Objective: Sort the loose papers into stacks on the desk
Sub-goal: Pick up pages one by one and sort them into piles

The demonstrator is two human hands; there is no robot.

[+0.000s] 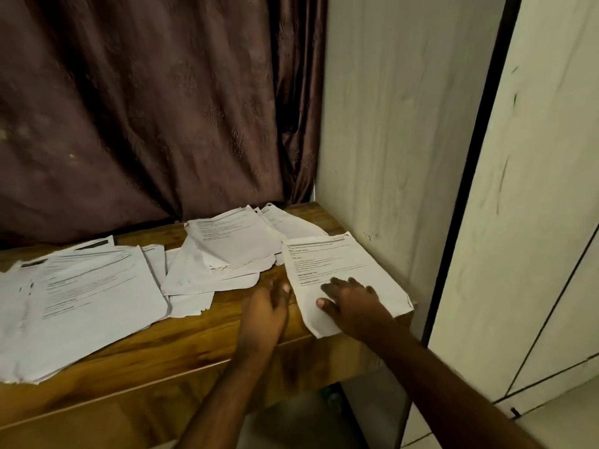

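**Papers spread in three groups on the desk**

The wooden desk carries printed papers in three loose groups. There are no trays or boxes in view; the desk top itself holds everything.

At the right end, against the white cabinet, lies the right stack, its top sheet printed side up and its near corner jutting past the desk's front edge. The right hand rests flat on this stack, fingers spread and straight, pressing down without gripping anything.

The left hand lies on bare wood just left of that stack, fingers pointing away and close together. It is blurred, so whether it touches the stack's edge cannot be told; it seems to hold nothing.

Behind the left hand, near the desk's back edge, is the middle pile: untidy overlapping sheets, some with torn or curled edges, fanned at different angles.

At the left end sits the left pile, broad, with sheets overlapping and the lowest ones overhanging the front edge.

A brown curtain hangs behind the desk.
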